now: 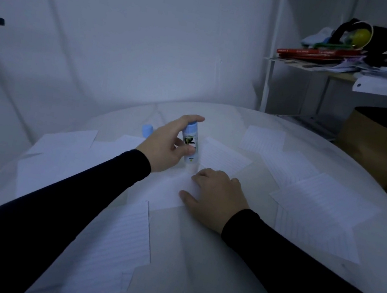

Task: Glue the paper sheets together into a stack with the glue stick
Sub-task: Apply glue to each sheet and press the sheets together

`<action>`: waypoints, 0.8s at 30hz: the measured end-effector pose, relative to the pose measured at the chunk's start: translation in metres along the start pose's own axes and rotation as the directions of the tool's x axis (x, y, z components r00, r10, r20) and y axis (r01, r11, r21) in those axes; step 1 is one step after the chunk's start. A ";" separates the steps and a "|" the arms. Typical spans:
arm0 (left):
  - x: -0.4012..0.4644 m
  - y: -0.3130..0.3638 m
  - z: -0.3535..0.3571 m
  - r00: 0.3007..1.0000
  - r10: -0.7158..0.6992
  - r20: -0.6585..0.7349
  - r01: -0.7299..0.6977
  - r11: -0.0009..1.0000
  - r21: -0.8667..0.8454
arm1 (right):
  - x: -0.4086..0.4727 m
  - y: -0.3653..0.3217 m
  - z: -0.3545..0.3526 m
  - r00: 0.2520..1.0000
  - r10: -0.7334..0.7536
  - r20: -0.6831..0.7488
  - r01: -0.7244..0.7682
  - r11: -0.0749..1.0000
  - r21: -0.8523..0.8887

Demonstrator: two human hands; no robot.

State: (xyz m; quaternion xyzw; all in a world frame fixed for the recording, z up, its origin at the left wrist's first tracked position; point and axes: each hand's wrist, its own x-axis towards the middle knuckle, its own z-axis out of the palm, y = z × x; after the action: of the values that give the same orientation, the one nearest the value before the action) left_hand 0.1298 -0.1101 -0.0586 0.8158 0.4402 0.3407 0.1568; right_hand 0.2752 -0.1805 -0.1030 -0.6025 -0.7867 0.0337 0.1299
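I pinch the glue stick in my left hand, fingers wrapped round its barrel, just above the middle of the frame. Its long axis stands nearly upright, blue base up and glue end down, touching or almost touching the far edge of the sheet below. My right hand lies flat and spread on that same sheet, pressing it to the counter just below and right of the stick. So the coming stroke, I judge, runs across the paper beside my right hand's fingertips. The blue cap stands behind my left hand. Other lined sheets lie scattered to the right and lower left. No containers are on the counter.
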 end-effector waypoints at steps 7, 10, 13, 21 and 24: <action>0.003 -0.003 -0.004 0.999 0.004 0.042 -0.006 0.998 0.059 | -0.001 0.000 0.000 1.000 0.019 -0.007 -0.019 0.999 0.033; 0.001 -0.007 -0.007 0.998 0.011 0.059 -0.017 0.996 0.088 | -0.001 0.000 0.000 1.000 0.024 -0.009 -0.023 0.999 0.026; -0.001 -0.009 -0.013 0.998 0.015 0.069 -0.023 0.993 0.120 | -0.001 -0.001 0.000 1.000 0.029 -0.007 -0.029 0.999 0.027; -0.011 -0.015 -0.021 0.999 0.006 0.051 -0.011 0.995 0.096 | -0.001 -0.001 0.000 0.999 0.034 -0.006 -0.034 0.999 0.030; -0.014 -0.017 -0.025 0.999 0.002 0.044 -0.007 0.995 0.100 | -0.001 -0.001 0.000 0.999 0.033 -0.006 -0.033 0.999 0.029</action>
State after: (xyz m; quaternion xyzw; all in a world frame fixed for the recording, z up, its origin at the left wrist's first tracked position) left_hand 0.0969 -0.1134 -0.0563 0.8310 0.4514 0.3004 0.1245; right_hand 0.2748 -0.1818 -0.1032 -0.6135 -0.7757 0.0455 0.1406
